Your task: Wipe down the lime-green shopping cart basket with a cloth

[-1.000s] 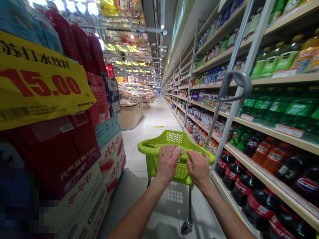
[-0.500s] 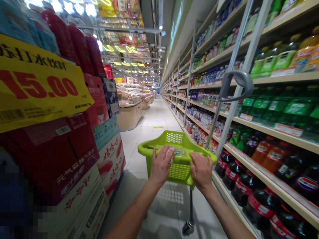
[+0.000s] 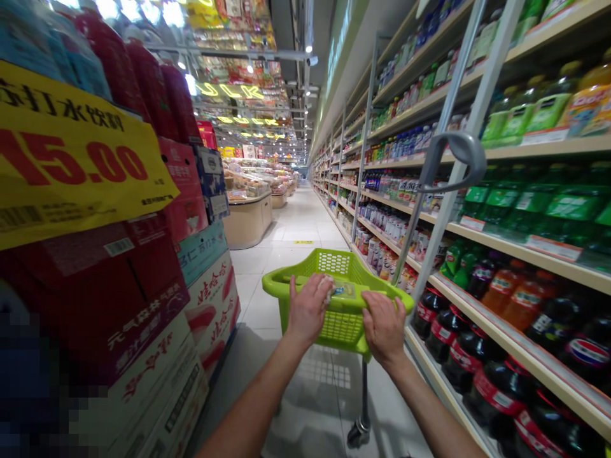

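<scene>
A lime-green wheeled shopping basket (image 3: 334, 262) stands in the aisle just ahead of me. My left hand (image 3: 308, 308) is curled over its near rim and also presses a pale, crumpled thing I cannot make out. My right hand (image 3: 384, 327) grips the same rim further right. A small packet (image 3: 344, 290) lies on the rim between my hands. The basket's grey pull handle (image 3: 453, 152) rises on two metal rods at the right.
Stacked drink cartons (image 3: 157, 292) with a yellow price sign (image 3: 71, 152) wall the left side. Shelves of bottled drinks (image 3: 525, 299) run along the right. The tiled aisle (image 3: 296, 235) leads ahead past a round display counter (image 3: 248, 216).
My hands have slid apart along the basket rim, uncovering the packet between them. The basket and I have crept slightly forward.
</scene>
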Motion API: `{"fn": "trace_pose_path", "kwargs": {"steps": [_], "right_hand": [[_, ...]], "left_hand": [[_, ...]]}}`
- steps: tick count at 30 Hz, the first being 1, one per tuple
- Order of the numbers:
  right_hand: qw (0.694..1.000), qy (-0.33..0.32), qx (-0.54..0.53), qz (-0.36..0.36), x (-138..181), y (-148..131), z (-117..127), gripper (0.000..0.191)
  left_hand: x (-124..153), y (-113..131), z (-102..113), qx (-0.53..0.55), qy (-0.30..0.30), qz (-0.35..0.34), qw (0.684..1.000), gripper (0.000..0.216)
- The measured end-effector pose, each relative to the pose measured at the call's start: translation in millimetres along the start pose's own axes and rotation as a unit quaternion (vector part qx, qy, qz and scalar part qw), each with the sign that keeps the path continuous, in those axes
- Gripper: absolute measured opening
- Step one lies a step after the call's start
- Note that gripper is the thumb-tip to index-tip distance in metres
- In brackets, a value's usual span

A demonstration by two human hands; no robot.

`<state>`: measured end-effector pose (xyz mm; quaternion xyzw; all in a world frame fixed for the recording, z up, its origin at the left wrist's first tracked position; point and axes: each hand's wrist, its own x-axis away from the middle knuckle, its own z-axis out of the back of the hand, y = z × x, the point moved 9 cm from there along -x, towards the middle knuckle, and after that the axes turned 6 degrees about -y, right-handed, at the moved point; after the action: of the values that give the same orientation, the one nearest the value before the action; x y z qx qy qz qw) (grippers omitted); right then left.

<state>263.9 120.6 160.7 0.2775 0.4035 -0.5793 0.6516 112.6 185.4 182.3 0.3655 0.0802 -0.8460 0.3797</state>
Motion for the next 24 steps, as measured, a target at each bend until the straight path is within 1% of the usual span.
{"fn": "trace_pose_path", "kwargs": {"steps": [1, 2, 4, 5, 6, 7, 8, 11, 12, 13, 14, 15, 18, 19, 20, 21, 24], "right_hand": [[1.000, -0.003, -0.001, 0.004, 0, 0, 0, 0.029], [1.000, -0.007, -0.003, 0.006, 0, 1, 1, 0.029], [1.000, -0.012, -0.004, 0.007, 1, 2, 1, 0.030], [1.000, -0.012, -0.003, 0.006, 1, 2, 1, 0.030], [1.000, -0.011, -0.002, 0.005, 1, 2, 1, 0.030], [1.000, -0.010, 0.000, 0.004, 1, 2, 0, 0.030], [1.000, -0.008, 0.002, 0.005, 1, 1, 0, 0.030], [1.000, -0.008, 0.006, 0.008, 1, 2, 1, 0.031], [1.000, -0.012, 0.007, 0.013, 1, 3, 1, 0.032], [1.000, -0.018, 0.005, 0.022, 1, 4, 2, 0.033], [0.999, -0.022, 0.002, 0.029, 1, 7, 3, 0.034], [0.999, -0.021, 0.002, 0.030, 1, 11, 5, 0.034], [1.000, 0.015, 0.019, -0.015, 2, 33, 14, 0.035], [0.999, 0.026, 0.023, -0.034, 3, 39, 15, 0.036], [0.998, 0.035, 0.021, -0.048, 4, 44, 16, 0.037], [0.998, 0.040, 0.013, -0.055, 6, 47, 16, 0.038], [0.997, 0.054, -0.010, -0.050, 8, 47, 16, 0.044]], "left_hand": [[-3, 2, 0, 0.003, -0.006, 0.006, 1.000, 0.041], [-5, -2, 2, 0.004, -0.003, 0.025, 1.000, 0.040], [-6, -17, 8, 0.004, 0.016, 0.086, 0.996, 0.037], [-6, -22, 10, 0.005, 0.026, 0.112, 0.993, 0.036], [-6, -21, 9, 0.006, 0.032, 0.125, 0.992, 0.035], [-7, -14, 6, 0.009, 0.031, 0.120, 0.992, 0.035], [-9, 0, 1, 0.013, 0.024, 0.097, 0.995, 0.035], [-10, 54, -17, 0.022, -0.005, -0.021, 1.000, 0.036], [-8, 66, -20, 0.022, -0.010, -0.053, 0.998, 0.037], [-7, 71, -21, 0.019, -0.010, -0.071, 0.997, 0.038], [-6, 69, -19, 0.015, -0.007, -0.073, 0.997, 0.038], [-5, 61, -15, 0.008, -0.002, -0.058, 0.998, 0.038], [-8, 27, -3, -0.012, 0.015, 0.033, 0.999, 0.037], [-10, 23, -3, -0.015, 0.014, 0.053, 0.998, 0.036], [-13, 27, -5, -0.013, 0.009, 0.055, 0.998, 0.035], [-17, 38, -11, -0.008, -0.001, 0.039, 0.999, 0.034], [-27, 85, -34, 0.011, -0.032, -0.048, 0.998, 0.029]]}}
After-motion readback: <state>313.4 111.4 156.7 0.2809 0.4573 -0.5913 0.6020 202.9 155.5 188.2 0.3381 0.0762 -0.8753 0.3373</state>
